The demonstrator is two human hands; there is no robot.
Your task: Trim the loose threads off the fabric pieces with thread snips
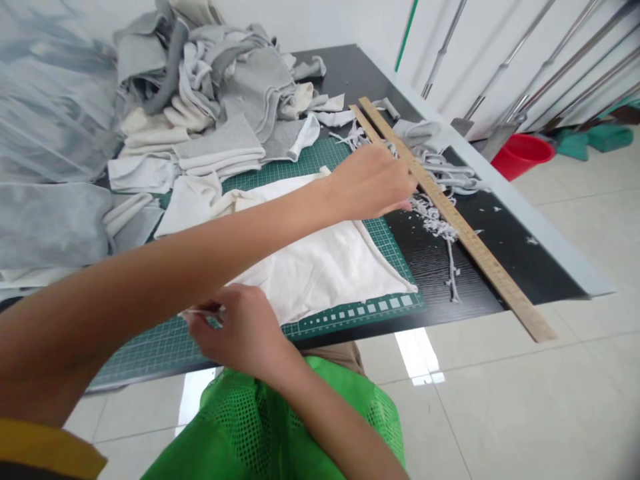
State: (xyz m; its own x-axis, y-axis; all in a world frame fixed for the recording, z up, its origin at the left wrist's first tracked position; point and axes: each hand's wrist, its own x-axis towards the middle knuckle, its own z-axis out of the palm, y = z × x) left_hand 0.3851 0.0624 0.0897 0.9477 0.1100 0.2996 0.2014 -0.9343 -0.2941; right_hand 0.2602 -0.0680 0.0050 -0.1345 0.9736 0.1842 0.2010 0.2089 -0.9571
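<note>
Cloth (pixel 320 267), white, lying flat on green mat (pixel 150 347) at near edge of table (pixel 525 267). Left hand (pixel 373 183) reached across to far corner of cloth, fingers curled down, touching or just beside ruler (pixel 465 230); grip not discernible. Right hand (pixel 240 333) closed at near edge of cloth, pinching thin pale strip (pixel 203 311); strip or tool, not certain. Step judged: trimming and squaring of cloth edge. Next move judged to call for ruler brought over onto cloth, with left arm clear of right hand. Scraps (pixel 440 223) heaped against ruler, likely to drag along. Pile (pixel 215 100) of grey and white pieces crowding far side of mat. Red bucket (pixel 523 155) on floor beyond table.
</note>
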